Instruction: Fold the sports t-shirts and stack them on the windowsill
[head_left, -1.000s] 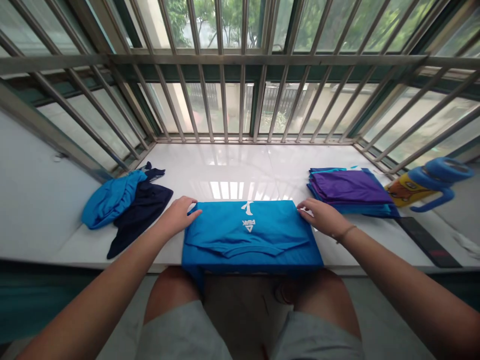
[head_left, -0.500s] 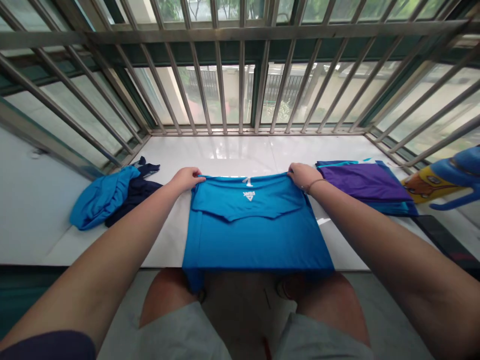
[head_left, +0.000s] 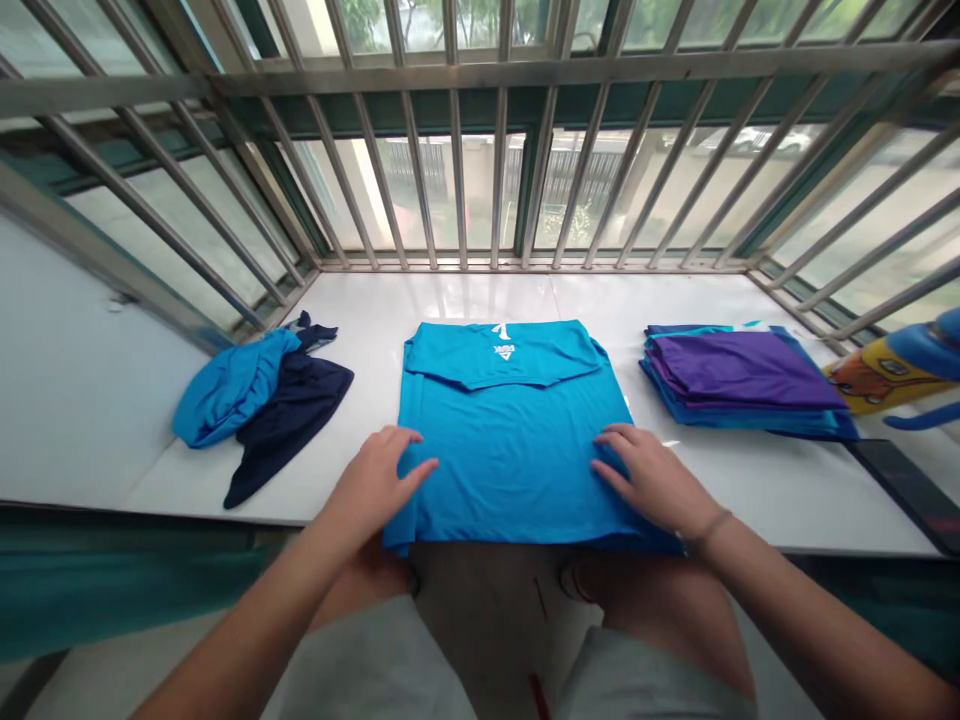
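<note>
A bright blue shirt [head_left: 517, 430] with a small white logo lies flat on the white sill [head_left: 480, 300], its far part folded over and its near edge hanging off the sill's front. My left hand [head_left: 379, 480] rests flat on the shirt's left edge, fingers spread. On the shirt's right side, my right hand [head_left: 649, 475] presses flat, with a thin band on the wrist. Neither hand grips the cloth.
A crumpled blue and navy heap of clothes [head_left: 259, 400] lies at the left. A folded stack with a purple garment [head_left: 739, 380] on top sits at the right, beside a yellow and blue bottle [head_left: 896, 375] and a dark flat object [head_left: 904, 490]. Metal window bars [head_left: 495, 150] fence the sill.
Both hands let go of the shirt's far corners and came back to its near part, where they now lie flat. The shirt sits farther onto the sill than one second ago.
</note>
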